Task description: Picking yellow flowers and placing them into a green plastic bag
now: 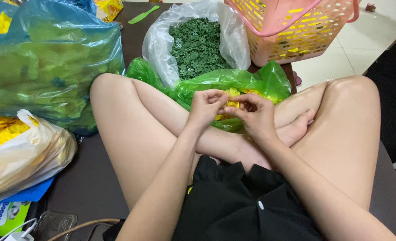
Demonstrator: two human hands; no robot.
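Seated cross-legged, a person brings both hands together over the lap, left hand [204, 107] and right hand [253, 114] each pinching one small yellow flower piece [232, 99] between fingertips, equally near. Just beyond lies one green bag [269, 82] holding more; farther off sit one clear bag of green pieces [197, 44] and one pink basket [296, 27].

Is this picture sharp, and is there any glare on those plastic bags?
Head view: evenly lit and mostly sharp; soft white glare on the clear bag and blue bag; the small yellow piece between left hand and right hand is hard to make out.
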